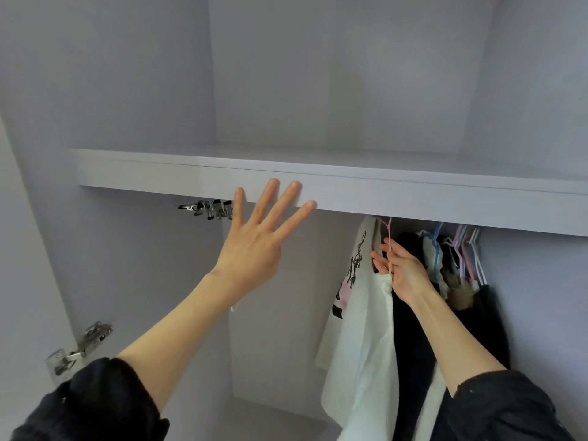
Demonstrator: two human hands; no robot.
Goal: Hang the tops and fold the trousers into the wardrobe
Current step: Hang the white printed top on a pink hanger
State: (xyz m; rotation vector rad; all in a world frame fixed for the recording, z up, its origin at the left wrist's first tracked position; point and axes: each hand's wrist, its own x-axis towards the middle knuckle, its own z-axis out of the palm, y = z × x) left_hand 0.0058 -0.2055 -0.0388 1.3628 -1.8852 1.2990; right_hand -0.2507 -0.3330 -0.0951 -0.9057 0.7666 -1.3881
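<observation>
Inside the wardrobe a white top with a black and pink print [362,319] hangs on a pink hanger [388,243], whose hook goes up behind the shelf's front edge. My right hand [401,271] pinches the hanger's neck just above the top's collar. My left hand [254,246] is raised with its fingers straight and spread, the fingertips in front of the shelf [350,189]; it holds nothing. The rail is hidden behind the shelf.
To the right hang dark garments [416,313] and several blue, purple, pink and white hangers [461,249]. A metal clip cluster [210,209] sits under the shelf at the left. Door hinges [79,348] are at the lower left.
</observation>
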